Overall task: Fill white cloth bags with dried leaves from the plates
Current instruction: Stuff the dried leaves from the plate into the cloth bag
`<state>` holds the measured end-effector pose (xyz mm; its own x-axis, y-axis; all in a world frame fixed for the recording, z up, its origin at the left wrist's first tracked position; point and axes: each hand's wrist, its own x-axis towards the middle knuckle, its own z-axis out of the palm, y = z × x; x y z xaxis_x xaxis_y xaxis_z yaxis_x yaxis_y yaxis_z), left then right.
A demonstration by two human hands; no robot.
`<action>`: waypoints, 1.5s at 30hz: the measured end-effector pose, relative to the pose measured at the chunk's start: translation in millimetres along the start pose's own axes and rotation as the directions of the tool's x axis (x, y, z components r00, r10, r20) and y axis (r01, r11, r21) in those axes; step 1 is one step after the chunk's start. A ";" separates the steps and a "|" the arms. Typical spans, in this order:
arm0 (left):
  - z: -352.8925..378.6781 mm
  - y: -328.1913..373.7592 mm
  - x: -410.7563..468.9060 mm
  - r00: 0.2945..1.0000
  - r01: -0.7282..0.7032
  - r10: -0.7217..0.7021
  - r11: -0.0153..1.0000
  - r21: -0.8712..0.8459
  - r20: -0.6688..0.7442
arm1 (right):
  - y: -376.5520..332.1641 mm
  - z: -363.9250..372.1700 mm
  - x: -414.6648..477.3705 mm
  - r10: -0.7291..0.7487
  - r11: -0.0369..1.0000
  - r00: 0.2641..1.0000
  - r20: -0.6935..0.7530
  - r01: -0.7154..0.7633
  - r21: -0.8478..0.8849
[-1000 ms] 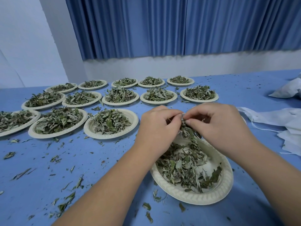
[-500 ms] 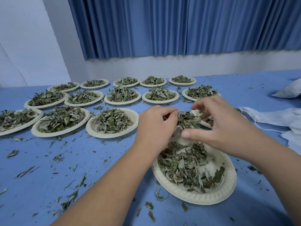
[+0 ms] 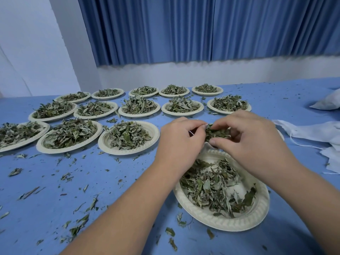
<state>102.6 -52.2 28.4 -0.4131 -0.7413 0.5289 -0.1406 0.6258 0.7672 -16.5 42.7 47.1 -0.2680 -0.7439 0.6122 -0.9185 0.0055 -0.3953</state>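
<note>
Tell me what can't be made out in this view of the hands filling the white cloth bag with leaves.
Head view, white cloth bag: mostly hidden behind the left hand and right hand, which pinches dried green leaves; its fill is unreadable.
Head view, round beige paper plate: only a rim sliver shows past the right hand.
Head view, pile of white cloth: cut off by the right edge; count unclear.

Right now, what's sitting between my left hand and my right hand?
A clump of dried leaves gripped by the right hand, with a strip of white cloth bag beside the left hand, above the near plate. The head view shows it.
</note>
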 end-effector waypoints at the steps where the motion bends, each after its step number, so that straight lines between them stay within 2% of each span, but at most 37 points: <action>1: 0.6 0.3 -0.2 1.000 -0.016 0.016 1.000 0.006 0.001 | -0.4 1.4 0.0 -0.012 1.000 1.000 0.001 0.012 -0.010; 10: 3.4 0.3 -0.7 0.998 -0.049 0.048 0.999 -0.015 -0.029 | -4.8 -0.6 -1.8 -0.074 0.986 0.990 0.122 0.091 -0.143; 15: 4.9 0.8 -2.3 0.995 -0.097 0.097 0.995 -0.008 0.011 | -5.5 0.7 -4.2 0.021 0.996 0.999 0.034 -0.018 -0.089; 19: 5.5 1.8 -2.9 0.997 -0.076 0.076 0.997 -0.021 0.034 | -6.2 1.6 -2.5 0.008 0.990 1.000 0.021 -0.005 -0.137; 26: 2.5 -1.3 -0.2 0.999 -0.046 0.045 0.998 -0.041 -0.009 | -6.2 -2.5 -2.3 -0.057 0.996 0.998 0.030 0.055 0.072; 33: 6.2 0.9 -1.1 1.000 -0.015 0.018 0.994 -0.109 0.025 | -5.4 3.3 -1.2 -0.017 1.000 0.998 -0.052 0.016 -0.027; 37: 4.5 -1.3 -1.3 0.999 -0.019 0.022 0.994 -0.104 0.030 | -5.4 5.3 -1.4 -0.023 0.998 0.998 -0.065 0.027 0.060; 41: 0.3 -3.0 0.5 1.000 0.021 -0.019 0.996 -0.088 0.019 | -4.0 5.2 -0.6 0.015 0.983 0.999 0.030 -0.020 0.181; 45: -1.5 -0.3 -0.6 0.998 0.050 -0.044 0.990 -0.128 0.053 | -3.7 6.6 -1.3 0.128 0.953 0.992 0.018 -0.128 0.273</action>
<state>104.2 -52.3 28.5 -0.4535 -0.7541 0.4750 -0.0445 0.5515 0.8330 -10.9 39.3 43.2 -0.3779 -0.7488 0.5445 -0.7622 -0.0823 -0.6421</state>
